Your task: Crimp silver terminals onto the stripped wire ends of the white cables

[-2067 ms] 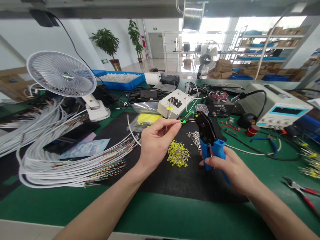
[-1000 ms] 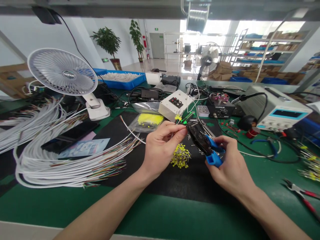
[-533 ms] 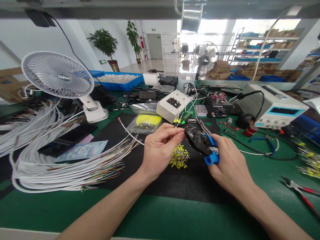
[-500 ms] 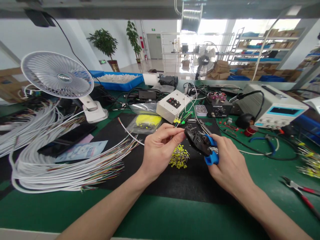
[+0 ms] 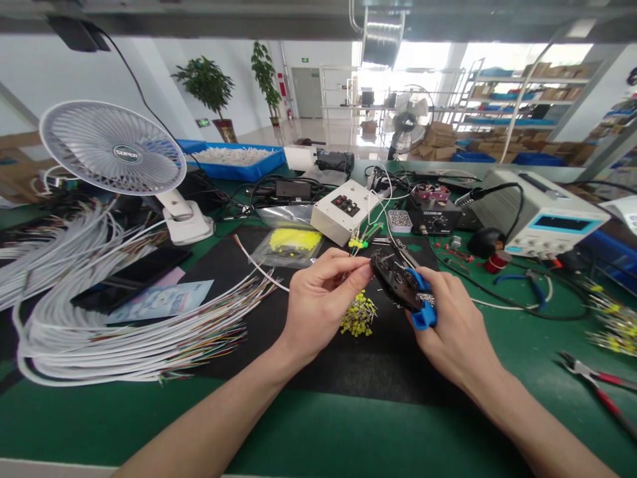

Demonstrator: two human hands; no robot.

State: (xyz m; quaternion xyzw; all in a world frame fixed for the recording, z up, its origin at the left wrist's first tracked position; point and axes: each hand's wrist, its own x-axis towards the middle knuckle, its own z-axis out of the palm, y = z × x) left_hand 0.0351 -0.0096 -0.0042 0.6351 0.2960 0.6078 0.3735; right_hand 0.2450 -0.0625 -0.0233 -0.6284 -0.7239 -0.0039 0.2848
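Observation:
My left hand pinches a thin wire at the fingertips, with yellow and green tipped wire ends sticking out just beyond. The fingertips touch the black jaw of a crimping tool. My right hand grips that tool by its blue handles, tilted with the jaw pointing left. Below the two hands a small heap of yellow ferrules lies on the black mat. A few bare metal terminals lie on the mat beside the tool.
A bundle of white multicore cables fills the left. A white desk fan stands behind it. A bag of yellow ferrules, a white switch box, a soldering station and a power supply lie beyond. Red-handled pliers rest at right.
My right hand lifted the crimping tool off the mat, tilted it and brought its jaw against my left fingertips. The left hand has kept its pinch on the wire.

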